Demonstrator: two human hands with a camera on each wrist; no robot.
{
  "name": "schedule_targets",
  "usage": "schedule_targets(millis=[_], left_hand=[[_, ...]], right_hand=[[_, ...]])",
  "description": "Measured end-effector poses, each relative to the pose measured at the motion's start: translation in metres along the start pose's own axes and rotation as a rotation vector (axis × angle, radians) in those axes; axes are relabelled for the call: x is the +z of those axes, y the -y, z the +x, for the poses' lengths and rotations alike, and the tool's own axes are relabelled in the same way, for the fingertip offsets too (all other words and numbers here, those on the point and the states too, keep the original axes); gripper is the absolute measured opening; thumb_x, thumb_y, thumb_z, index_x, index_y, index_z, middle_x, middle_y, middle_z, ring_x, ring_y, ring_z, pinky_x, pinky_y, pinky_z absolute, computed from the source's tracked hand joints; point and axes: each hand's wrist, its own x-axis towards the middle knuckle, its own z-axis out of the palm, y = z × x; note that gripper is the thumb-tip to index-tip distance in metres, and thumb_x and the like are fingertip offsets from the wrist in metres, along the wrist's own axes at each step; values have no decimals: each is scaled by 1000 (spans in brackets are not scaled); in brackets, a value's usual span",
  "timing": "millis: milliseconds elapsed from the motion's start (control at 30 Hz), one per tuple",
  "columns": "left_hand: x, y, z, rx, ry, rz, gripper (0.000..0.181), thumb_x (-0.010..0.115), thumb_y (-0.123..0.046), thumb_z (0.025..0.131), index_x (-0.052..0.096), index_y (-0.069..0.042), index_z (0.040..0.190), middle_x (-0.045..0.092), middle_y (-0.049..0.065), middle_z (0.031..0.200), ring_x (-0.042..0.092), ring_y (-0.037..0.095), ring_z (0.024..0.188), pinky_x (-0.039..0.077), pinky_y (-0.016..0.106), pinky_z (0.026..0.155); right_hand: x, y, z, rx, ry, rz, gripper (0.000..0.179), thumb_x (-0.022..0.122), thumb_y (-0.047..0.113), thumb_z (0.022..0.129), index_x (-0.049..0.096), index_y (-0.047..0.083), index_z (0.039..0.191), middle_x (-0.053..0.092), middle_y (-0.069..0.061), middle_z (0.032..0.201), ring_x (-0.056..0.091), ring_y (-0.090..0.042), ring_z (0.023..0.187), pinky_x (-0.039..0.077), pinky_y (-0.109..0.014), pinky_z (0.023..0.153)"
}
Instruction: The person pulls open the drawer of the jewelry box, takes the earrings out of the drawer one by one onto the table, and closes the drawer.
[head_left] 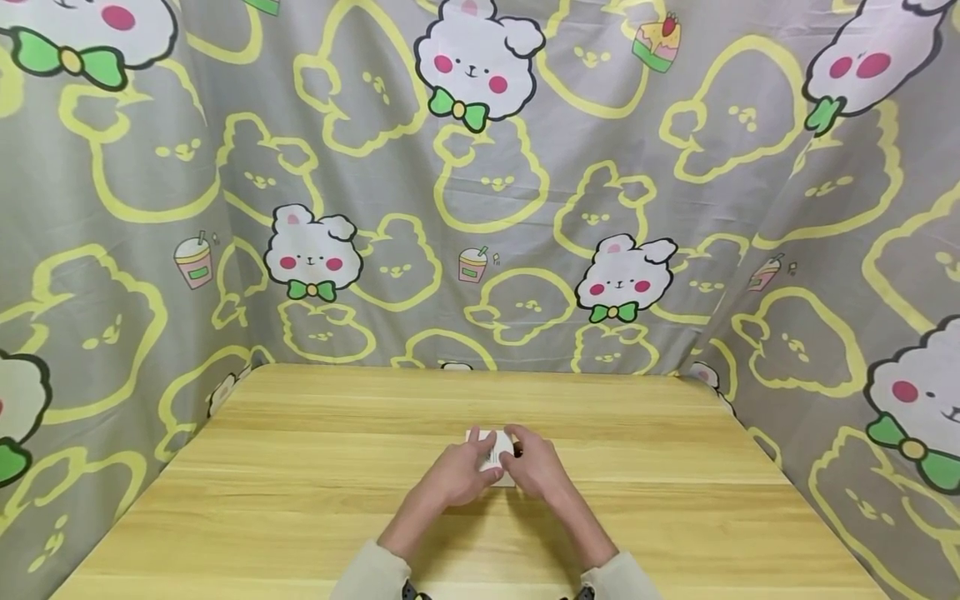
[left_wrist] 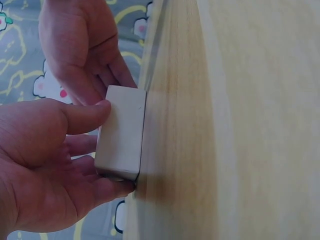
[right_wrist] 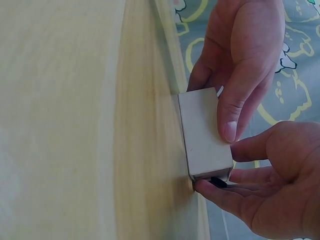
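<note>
A small white box (head_left: 506, 442) is low over the wooden table, held between both hands. My left hand (head_left: 463, 473) grips it from the left, with thumb and fingers spread along the box. From the right, my right hand (head_left: 538, 465) grips the same box, fingertips at its far edge and thumb on the near part. The plain pale side of the box (left_wrist: 122, 131) faces the left wrist view. A dark piece (right_wrist: 218, 182) shows at the box's end beside the right fingers in the right wrist view. Dark printed marks on the top are partly covered by fingers.
The light wooden table (head_left: 330, 433) reaches back to a grey curtain (head_left: 510, 250) printed with rabbit faces and yellow outlines. The curtain also hangs along the left and right sides. Pale sleeves (head_left: 375, 573) cover the forearms near the front.
</note>
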Motion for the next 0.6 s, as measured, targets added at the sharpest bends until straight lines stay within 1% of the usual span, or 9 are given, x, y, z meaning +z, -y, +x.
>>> schedule_targets(millis=[67,267,367,500,600], left_hand=[[0,0,0,-3,4,2,63,66,-30,99,45,-4,152,32,33,158,54,51,127,47,54,105],[0,-1,-1,-12,9,-7,63,68,-29,98,46,-4,152,31,32,159,56,49,127,50,51,99],[0,-2,-1,-16,8,-6,63,68,-29,98,46,-4,152,32,32,159,56,49,127,51,50,96],[0,-1,-1,-21,10,-20,64,68,-29,98,46,-4,152,30,32,159,60,44,123,50,45,88],[-1,-2,-1,-25,15,-35,64,68,-29,98,45,-4,152,30,31,160,65,36,114,48,39,79]], right_hand=[[-1,0,0,-3,1,-1,51,65,10,92,55,-5,139,72,-26,113,72,-31,96,57,-35,71],[-4,-2,0,20,23,38,51,66,12,92,55,-2,141,74,-21,108,71,-26,93,55,-36,71],[-5,-3,0,18,30,58,51,67,11,93,55,-2,140,74,-22,108,71,-25,93,56,-38,73],[-6,-3,0,28,29,88,49,64,10,94,55,-2,140,72,-24,111,71,-29,96,57,-40,75],[-8,-2,0,48,13,95,48,62,9,93,56,-3,140,73,-24,112,71,-30,97,57,-39,75]])
